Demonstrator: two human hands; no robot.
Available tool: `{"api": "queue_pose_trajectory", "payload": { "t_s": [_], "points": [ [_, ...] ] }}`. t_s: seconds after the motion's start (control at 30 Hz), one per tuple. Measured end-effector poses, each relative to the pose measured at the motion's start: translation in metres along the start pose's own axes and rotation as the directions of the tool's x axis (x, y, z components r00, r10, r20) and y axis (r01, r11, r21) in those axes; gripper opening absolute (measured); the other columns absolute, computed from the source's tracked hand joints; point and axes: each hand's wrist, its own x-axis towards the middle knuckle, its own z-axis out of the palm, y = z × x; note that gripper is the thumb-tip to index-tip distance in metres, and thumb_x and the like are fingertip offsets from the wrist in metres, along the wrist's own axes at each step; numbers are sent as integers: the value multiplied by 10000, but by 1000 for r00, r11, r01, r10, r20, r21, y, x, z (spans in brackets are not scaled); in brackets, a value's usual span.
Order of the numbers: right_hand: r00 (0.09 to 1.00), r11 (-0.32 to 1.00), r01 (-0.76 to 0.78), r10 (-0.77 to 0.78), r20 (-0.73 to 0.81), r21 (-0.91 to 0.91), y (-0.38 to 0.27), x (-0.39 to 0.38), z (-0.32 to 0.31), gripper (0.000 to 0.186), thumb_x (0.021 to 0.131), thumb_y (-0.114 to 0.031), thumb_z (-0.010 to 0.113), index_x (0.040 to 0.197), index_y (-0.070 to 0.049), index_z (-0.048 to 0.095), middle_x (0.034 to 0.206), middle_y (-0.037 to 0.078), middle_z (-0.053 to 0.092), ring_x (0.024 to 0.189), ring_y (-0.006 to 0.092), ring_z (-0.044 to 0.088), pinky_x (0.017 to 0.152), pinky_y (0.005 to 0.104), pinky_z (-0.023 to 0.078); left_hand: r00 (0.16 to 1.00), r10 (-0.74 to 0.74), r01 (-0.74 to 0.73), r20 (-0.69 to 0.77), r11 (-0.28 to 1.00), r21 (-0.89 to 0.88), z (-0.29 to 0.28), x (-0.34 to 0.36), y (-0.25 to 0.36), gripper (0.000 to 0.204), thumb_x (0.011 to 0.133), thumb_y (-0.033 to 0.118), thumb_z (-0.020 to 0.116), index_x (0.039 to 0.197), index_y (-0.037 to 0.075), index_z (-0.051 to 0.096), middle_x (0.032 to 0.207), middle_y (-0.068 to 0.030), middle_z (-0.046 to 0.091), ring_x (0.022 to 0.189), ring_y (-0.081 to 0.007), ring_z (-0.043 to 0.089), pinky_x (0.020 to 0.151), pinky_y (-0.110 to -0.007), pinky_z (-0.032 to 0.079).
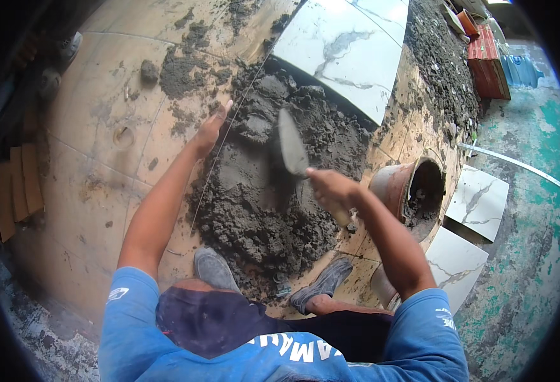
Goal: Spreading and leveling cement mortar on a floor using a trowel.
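Note:
My right hand [332, 191] grips a pointed trowel [291, 145], its wooden handle sticking out below the fist. The grey blade hangs over a bed of wet mortar [248, 219], tip pointing away from me. My left hand [210, 132] is stretched out at the mortar's left edge, fingers extended, beside a taut string [212, 169]. Whether a fingertip touches the string I cannot tell. Beyond the mortar lies a large white marbled tile [340, 51], its near edge meeting the bed.
At the right a mortar-caked bucket [394, 188] lies tipped on its side. Two marbled tiles [477, 200] rest beyond it, near a metal strip [516, 164]. A rubble heap [442, 76] and red boxes [488, 67] are farther off. Cardboard pieces [19, 184] stand far left.

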Motion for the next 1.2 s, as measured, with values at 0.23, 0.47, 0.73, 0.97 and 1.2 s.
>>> {"api": "queue_pose_trajectory", "payload": {
  "t_s": [0.23, 0.47, 0.73, 0.97, 1.2],
  "points": [
    [988, 933, 116, -143, -53, -340, 20, 6, 35, 409, 985, -404, 426, 902, -14, 518, 590, 30, 498, 456, 140, 494, 428, 316, 444, 1000, 22, -23, 4, 995, 94, 9, -9, 13, 838, 953, 619, 106, 1463, -43, 158, 1544, -158, 161, 1438, -223, 101, 1159, -321, 58],
    [970, 934, 132, -190, -150, -331, -9, 8, 34, 425, 995, -381, 389, 925, 6, 551, 640, 53, 532, 538, 153, 550, 473, 306, 487, 999, 36, -37, 20, 998, 58, 23, -6, 21, 882, 920, 671, 109, 1478, -12, 103, 1555, -153, 115, 1441, -239, 67, 1159, -326, 29],
    [984, 832, 152, -179, 2, -533, 3, -14, 98, 487, 988, -425, 396, 911, 26, 563, 726, 113, 616, 622, 197, 608, 566, 373, 492, 999, 42, -46, 29, 989, 143, 5, -9, -17, 842, 932, 640, 121, 1485, 9, 48, 1566, -125, 60, 1444, -230, 32, 1157, -318, 30],
    [934, 919, 216, -293, -204, -331, -65, -2, 21, 423, 994, -387, 390, 860, -6, 518, 628, 34, 511, 501, 155, 505, 463, 312, 467, 997, 45, -52, 57, 991, 123, 20, -2, 4, 869, 924, 659, 112, 1477, 0, -15, 1568, -128, -27, 1442, -225, -43, 1158, -321, -3],
    [957, 952, 260, -276, -86, -164, -37, 7, 63, 431, 980, -382, 410, 793, -10, 519, 648, 53, 552, 525, 163, 534, 500, 333, 467, 996, 62, -65, 63, 997, 38, 23, -8, 7, 836, 947, 616, 81, 1468, -31, -15, 1564, -148, -13, 1442, -226, -39, 1159, -324, -12]
  ]
}}
